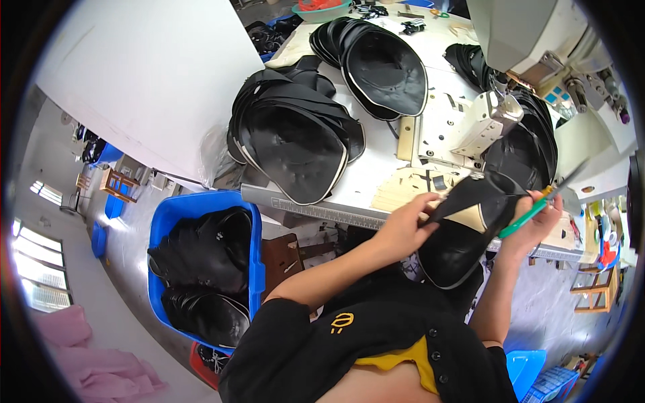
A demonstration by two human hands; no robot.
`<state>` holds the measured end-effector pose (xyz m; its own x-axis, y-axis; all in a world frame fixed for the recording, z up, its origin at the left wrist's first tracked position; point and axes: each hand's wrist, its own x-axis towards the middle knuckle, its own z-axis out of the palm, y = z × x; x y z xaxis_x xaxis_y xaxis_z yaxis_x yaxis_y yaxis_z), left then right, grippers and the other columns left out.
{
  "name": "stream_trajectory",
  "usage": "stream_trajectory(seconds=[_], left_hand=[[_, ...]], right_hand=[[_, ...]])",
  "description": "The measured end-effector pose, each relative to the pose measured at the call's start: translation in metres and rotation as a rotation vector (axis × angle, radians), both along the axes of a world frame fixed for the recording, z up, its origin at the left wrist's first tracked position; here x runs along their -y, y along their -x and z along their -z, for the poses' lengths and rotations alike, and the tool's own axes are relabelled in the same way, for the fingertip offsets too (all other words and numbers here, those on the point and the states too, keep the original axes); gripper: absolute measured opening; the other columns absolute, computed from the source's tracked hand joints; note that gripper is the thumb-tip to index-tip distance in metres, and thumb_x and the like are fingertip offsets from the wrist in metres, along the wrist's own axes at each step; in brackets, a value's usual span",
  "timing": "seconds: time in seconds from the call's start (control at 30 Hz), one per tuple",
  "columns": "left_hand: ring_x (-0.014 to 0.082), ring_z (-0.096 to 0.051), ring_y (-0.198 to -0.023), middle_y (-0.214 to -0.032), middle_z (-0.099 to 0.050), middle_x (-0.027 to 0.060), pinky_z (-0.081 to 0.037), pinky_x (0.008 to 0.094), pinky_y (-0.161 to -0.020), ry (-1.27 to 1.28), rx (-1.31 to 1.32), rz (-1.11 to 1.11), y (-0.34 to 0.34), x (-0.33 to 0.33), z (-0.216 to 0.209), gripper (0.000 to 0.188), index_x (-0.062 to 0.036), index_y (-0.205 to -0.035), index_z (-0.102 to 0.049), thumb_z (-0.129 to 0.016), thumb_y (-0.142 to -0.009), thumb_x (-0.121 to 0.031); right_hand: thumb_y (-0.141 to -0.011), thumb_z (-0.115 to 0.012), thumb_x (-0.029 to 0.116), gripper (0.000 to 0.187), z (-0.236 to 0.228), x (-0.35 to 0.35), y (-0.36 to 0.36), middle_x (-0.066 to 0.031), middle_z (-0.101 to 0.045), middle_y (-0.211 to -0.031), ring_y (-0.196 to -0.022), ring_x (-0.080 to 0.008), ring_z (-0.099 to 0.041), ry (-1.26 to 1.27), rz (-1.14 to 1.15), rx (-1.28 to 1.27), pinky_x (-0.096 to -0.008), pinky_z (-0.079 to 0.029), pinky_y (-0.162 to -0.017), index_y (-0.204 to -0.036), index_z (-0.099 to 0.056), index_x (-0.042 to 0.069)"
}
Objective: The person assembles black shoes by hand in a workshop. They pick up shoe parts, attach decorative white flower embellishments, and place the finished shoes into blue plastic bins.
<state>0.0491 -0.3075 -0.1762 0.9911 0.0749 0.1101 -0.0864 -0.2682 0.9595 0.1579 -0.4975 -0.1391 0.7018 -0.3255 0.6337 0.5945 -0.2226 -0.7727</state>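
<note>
My left hand (408,228) pinches the edge of a black leather shoe upper (451,258), held over the table's front edge. A cream patch of lining shows in its opening. My right hand (536,225) is closed around a green-handled tool (524,219) with a slim metal blade pointing up and away, and sits against the upper's right side. Whether those fingers also grip the upper is hard to make out. Just beyond my hands stands a sewing machine's pale arm (485,124).
Stacks of black uppers lie on the table at left (289,148), at the back (386,70) and beside the machine (527,144). A blue bin (255,269) holding more uppers stands below left. A metal ruler strip (322,213) runs along the table edge. The machine head (537,33) overhangs the right.
</note>
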Motion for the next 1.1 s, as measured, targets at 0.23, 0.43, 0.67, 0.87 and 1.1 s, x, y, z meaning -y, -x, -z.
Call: stream_trajectory(seconds=[0.23,0.43,0.67,0.87,1.1], left_hand=[[0.0184,-0.057,-0.1,-0.113,-0.055,0.0158,-0.047,0.0288,-0.086,0.496,0.166,0.175,-0.076,0.07,0.006,0.048,0.0031,-0.127,-0.038,-0.052,-0.082,0.007],[0.0273,-0.061,-0.095,-0.097,-0.063,0.0179,-0.047,0.0319,-0.084,0.461,0.311,-0.127,-0.136,0.108,0.011,0.03,0.0033,-0.105,-0.056,-0.051,-0.076,0.01],[0.037,-0.053,-0.103,-0.109,-0.056,0.021,-0.043,0.0387,-0.089,0.113,0.493,-0.326,-0.169,0.112,0.019,0.032,0.0033,-0.113,-0.051,-0.049,-0.081,0.002],[0.0371,-0.05,-0.104,-0.112,-0.051,0.0216,-0.04,0.0389,-0.092,0.166,0.483,-0.317,-0.161,0.112,0.042,0.043,0.0048,-0.12,-0.046,-0.055,-0.078,0.001],[0.0179,-0.054,-0.092,-0.109,-0.054,0.009,-0.045,0.028,-0.076,0.174,0.433,-0.14,-0.102,0.054,0.006,0.042,-0.0035,-0.118,-0.051,-0.063,-0.078,-0.002]], right_hand=[[-0.082,-0.059,0.002,0.041,-0.009,0.069,-0.067,-0.0101,-0.056,-0.11,-0.091,-0.0193,-0.057,0.501,0.345,-0.116,-0.0281,-0.044,-0.083,-0.121,-0.046,0.004],[-0.085,-0.059,0.02,0.041,-0.01,0.067,-0.116,-0.0105,-0.061,-0.11,-0.097,-0.0261,-0.06,0.561,0.344,-0.113,-0.0339,-0.046,-0.082,-0.124,-0.048,0.012],[-0.081,-0.063,0.019,0.046,-0.014,0.075,-0.159,-0.0133,-0.06,-0.105,-0.092,-0.0272,-0.06,0.987,0.579,-0.117,-0.0374,-0.046,-0.078,-0.124,-0.048,0.013],[-0.078,-0.07,0.025,0.057,-0.028,0.075,-0.125,-0.0154,-0.058,-0.113,-0.093,-0.0281,-0.057,0.834,0.244,-0.238,-0.0356,-0.044,-0.082,-0.126,-0.045,0.008],[-0.079,-0.069,0.011,0.052,-0.03,0.104,-0.072,-0.0117,-0.057,-0.111,-0.089,-0.0188,-0.054,0.698,0.189,-0.087,-0.0295,-0.044,-0.079,-0.125,-0.046,0.004]])
